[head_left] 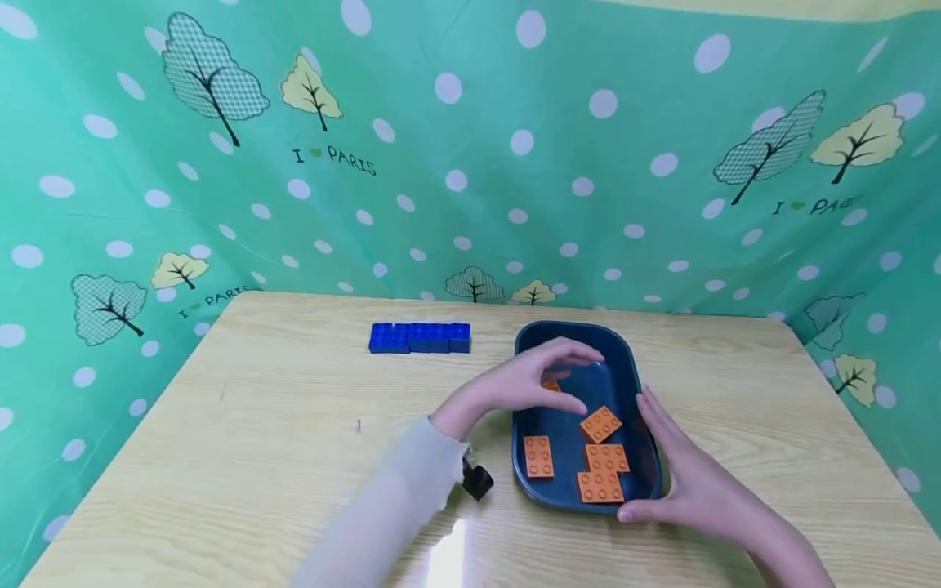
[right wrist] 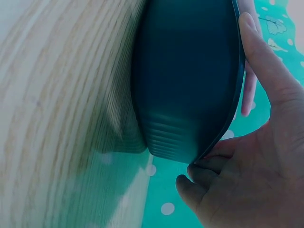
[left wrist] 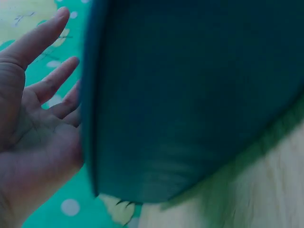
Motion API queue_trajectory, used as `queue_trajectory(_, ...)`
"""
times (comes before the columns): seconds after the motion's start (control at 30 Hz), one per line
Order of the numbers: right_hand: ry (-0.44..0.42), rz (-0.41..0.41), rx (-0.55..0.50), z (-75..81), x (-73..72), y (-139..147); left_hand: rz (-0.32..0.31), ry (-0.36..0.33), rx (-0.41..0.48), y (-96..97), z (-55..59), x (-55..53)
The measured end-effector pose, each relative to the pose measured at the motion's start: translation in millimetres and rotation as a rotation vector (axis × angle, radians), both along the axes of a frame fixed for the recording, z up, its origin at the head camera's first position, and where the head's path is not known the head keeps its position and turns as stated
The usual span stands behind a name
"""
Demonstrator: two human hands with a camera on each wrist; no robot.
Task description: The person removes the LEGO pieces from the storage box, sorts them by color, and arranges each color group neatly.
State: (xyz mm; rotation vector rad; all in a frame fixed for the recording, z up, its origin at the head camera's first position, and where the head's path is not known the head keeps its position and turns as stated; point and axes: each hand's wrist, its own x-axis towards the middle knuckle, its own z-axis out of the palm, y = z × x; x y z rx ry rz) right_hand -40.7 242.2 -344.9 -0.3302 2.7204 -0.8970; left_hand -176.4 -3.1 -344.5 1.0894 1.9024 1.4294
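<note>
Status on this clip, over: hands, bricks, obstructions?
Left hand over tray, holding nothing. Right hand holds tray's near right corner. Orange bricks in tray, one partly hidden by left hand. Blue bricks outside.

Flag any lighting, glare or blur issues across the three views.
Head: bright, with a glare streak on the near part of the table, left of the tray; left wrist: dim, tray wall soft, left hand somewhat clearer; right wrist: also dim, greenish reflection on the table.
</note>
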Motion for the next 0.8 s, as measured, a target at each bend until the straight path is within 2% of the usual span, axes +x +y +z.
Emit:
queue_trajectory(0.13, 0.005, -0.005, 0.001, -0.6, 0.4, 0.4, -0.074, -0.052, -0.049, 15.7, -6.7, 2.8)
queue_trajectory(0.2, 0.01, -0.004, 0.001, -1.0, 0.4, 0.8, -0.103, -0.049, -0.077, 22.4, -10.5, 4.2)
queue_trajectory(0.3, -0.002, -0.002, 0.005, -2.7, 3.1, 2.2, -0.124, 0.04, -0.153, 31.0, -18.1, 9.7)
queue_trajectory(0.43, -0.014, -0.004, 0.006, -4.0, 4.3, 2.7, -0.119, 0.226, -0.293, 35.7, -19.0, 14.6)
queue_trajectory(0.5, -0.012, -0.004, 0.005, -4.5, 3.4, 3.2, -0.119, 0.283, -0.341, 36.9, -17.5, 14.6)
queue_trajectory(0.6, -0.009, 0.003, 0.006, -5.6, 2.8, 3.7, -0.116, 0.319, -0.386, 37.8, -17.5, 15.6)
queue_trajectory(0.8, 0.007, 0.006, 0.007, -6.4, 3.0, 3.2, -0.122, 0.331, -0.471, 41.2, -18.2, 16.1)
